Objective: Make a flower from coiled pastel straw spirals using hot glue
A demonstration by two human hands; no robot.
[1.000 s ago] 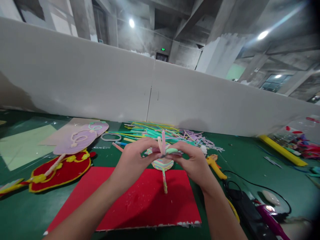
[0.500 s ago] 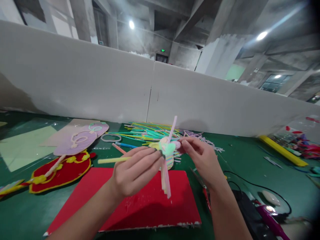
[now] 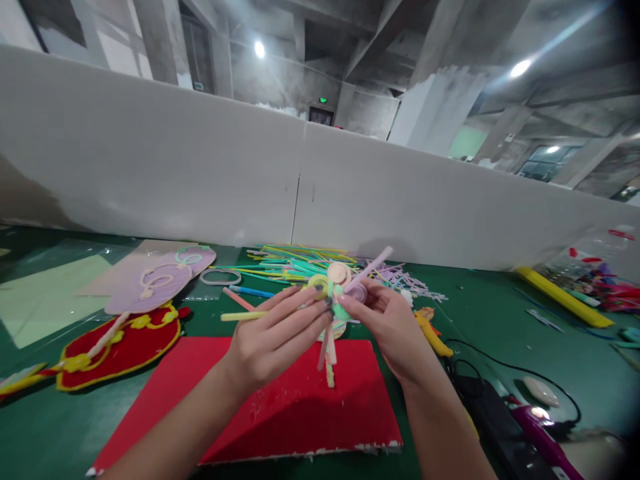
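Note:
My left hand (image 3: 283,337) and my right hand (image 3: 385,327) hold one pastel craft piece (image 3: 339,273) between them, above the red board. It has round coils in peach, yellow and lilac, with green in the middle, and looks made of fuzzy pipe cleaners. My left fingers are closed round its left side, and a pale yellow stem (image 3: 243,316) sticks out from that hand. With thumb and fingers, my right hand pinches the lilac coil side, where a lilac stem (image 3: 373,268) points up and right. Several loose ends (image 3: 330,360) hang below. Fingers partly hide the centre.
The red board (image 3: 300,413) lies in front of me. Behind are loose pipe cleaners (image 3: 295,267). A red and yellow fan shape (image 3: 143,347) and lilac ovals (image 3: 150,280) lie left. On the right are a purple glue gun (image 3: 543,437), a cable and a yellow bar (image 3: 565,297).
The craft piece has turned, so its coils face me and the lilac stem leans right. My right hand has moved in closer to its middle. A yellow item now shows beyond my right wrist.

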